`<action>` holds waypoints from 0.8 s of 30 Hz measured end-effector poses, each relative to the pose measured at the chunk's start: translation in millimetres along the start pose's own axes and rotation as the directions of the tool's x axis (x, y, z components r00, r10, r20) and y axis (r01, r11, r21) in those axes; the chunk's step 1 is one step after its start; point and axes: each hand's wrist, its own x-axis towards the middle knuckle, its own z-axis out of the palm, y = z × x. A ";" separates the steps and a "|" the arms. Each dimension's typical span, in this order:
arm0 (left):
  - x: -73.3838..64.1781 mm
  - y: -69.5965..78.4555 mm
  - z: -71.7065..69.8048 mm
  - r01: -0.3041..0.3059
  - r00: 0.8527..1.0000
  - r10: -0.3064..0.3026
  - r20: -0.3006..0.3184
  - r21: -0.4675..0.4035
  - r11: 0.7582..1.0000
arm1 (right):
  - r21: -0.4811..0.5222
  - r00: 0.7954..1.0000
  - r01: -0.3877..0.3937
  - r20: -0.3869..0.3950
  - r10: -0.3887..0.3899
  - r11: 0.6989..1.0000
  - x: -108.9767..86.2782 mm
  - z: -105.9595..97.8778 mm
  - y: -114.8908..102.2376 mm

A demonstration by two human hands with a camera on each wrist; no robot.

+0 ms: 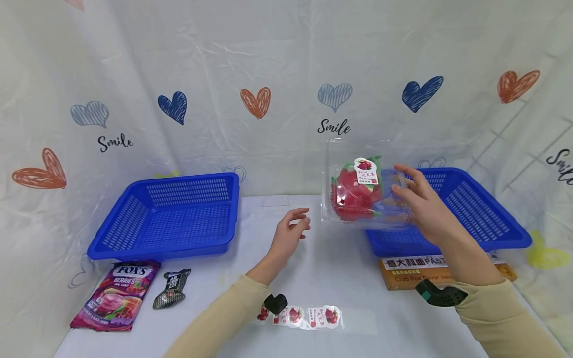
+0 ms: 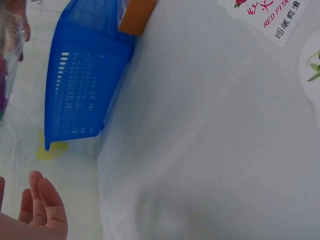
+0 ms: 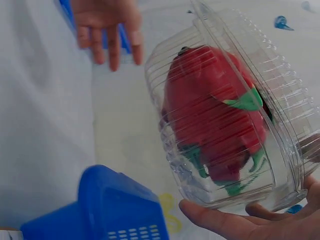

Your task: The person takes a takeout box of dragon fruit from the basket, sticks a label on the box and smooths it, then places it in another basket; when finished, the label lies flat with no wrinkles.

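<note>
My right hand [image 1: 427,209] grips the right side of a clear plastic clamshell box [image 1: 329,199], raised over the near-left edge of the right basket. Inside the box lies a red dragon fruit [image 1: 351,196] with green tips, seen also in the right wrist view [image 3: 215,110]. A white label [image 1: 366,171] with a fruit picture is on the lid. Nothing is in my left hand [image 1: 288,233], which hovers left of the box with loosely bent fingers; the left wrist view shows its fingers [image 2: 50,205] apart from anything.
Two blue baskets stand at the back, one left [image 1: 179,219] and one right [image 1: 474,209]. A pasta box [image 1: 416,273] lies before the right one. A FOX'S candy bag [image 1: 118,298] and a small black packet [image 1: 172,288] lie front left. A strip of fruit stickers [image 1: 324,317] lies near the front.
</note>
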 end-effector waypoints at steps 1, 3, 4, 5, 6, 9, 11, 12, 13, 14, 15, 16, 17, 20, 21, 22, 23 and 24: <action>0.3 -1.5 4.6 0.007 1.000 -0.008 0.018 0.010 1.000 | 0.004 1.000 0.003 -0.006 -0.003 1.000 -1.9 -4.3 -1.8; 1.2 -2.2 14.4 0.014 0.999 -0.016 0.051 0.029 0.999 | 0.038 1.000 0.020 -0.008 -0.020 0.999 -5.1 -13.3 -6.0; 2.2 -2.4 19.9 0.011 0.998 -0.013 0.069 0.040 0.999 | 0.059 0.999 0.034 -0.010 -0.034 0.998 -6.1 -17.7 -8.3; 3.2 -2.2 25.6 0.007 0.996 -0.012 0.085 0.054 0.999 | 0.074 0.999 0.046 -0.017 -0.045 0.996 -6.8 -21.9 -10.6; 4.4 -1.4 31.4 0.004 0.995 -0.011 0.102 0.071 0.998 | 0.094 0.998 0.060 -0.024 -0.058 0.994 -7.2 -25.8 -12.9; 9.0 1.8 48.8 -0.014 0.988 -0.003 0.153 0.110 0.994 | 0.173 0.995 0.099 -0.044 -0.093 0.980 -7.2 -34.5 -18.8; 11.6 4.8 59.9 -0.025 0.981 -0.002 0.196 0.136 0.990 | 0.203 0.993 0.115 -0.055 -0.106 0.972 -6.8 -37.9 -21.5; 12.4 6.6 64.8 -0.028 0.975 -0.005 0.223 0.144 0.989 | 0.224 0.992 0.123 -0.054 -0.113 0.967 -6.4 -38.9 -22.4; 13.4 7.6 69.6 -0.031 0.968 -0.007 0.251 0.150 0.988 | 0.240 0.992 0.128 -0.051 -0.119 0.962 -6.0 -39.7 -22.8; 14.0 8.7 74.4 -0.028 0.960 -0.018 0.279 0.159 0.987 | 0.252 0.991 0.130 -0.048 -0.122 0.959 -5.7 -40.3 -22.9; 14.2 9.7 78.9 -0.021 0.953 -0.031 0.303 0.166 0.986 | 0.258 0.991 0.132 -0.045 -0.124 0.957 -5.3 -40.6 -22.7; 14.7 9.6 83.5 -0.012 0.946 -0.045 0.321 0.174 0.985 | 0.259 0.992 0.129 -0.042 -0.122 0.957 -5.0 -40.9 -22.3; 14.8 9.8 87.8 -0.004 0.940 -0.059 0.335 0.182 0.983 | 0.255 0.992 0.125 -0.042 -0.119 0.959 -4.8 -41.0 -21.6; 15.3 9.2 99.6 0.031 0.939 -0.098 0.330 0.202 0.979 | 0.233 0.993 0.114 -0.048 -0.106 0.966 -4.0 -41.0 -18.2; 15.9 9.2 102.6 0.038 0.942 -0.101 0.319 0.199 0.979 | 0.226 0.994 0.107 -0.051 -0.098 0.968 -3.7 -41.2 -17.0; 16.3 9.2 105.3 0.042 0.947 -0.102 0.305 0.196 0.980 | 0.224 0.995 0.098 -0.052 -0.089 0.970 -4.0 -41.9 -16.0; 17.0 9.3 107.4 0.045 0.951 -0.100 0.294 0.187 0.981 | 0.224 0.995 0.091 -0.055 -0.081 0.970 -4.2 -42.8 -14.7; 18.0 9.2 108.8 0.049 0.954 -0.099 0.282 0.178 0.983 | 0.227 0.996 0.086 -0.057 -0.074 0.970 -4.5 -44.0 -13.4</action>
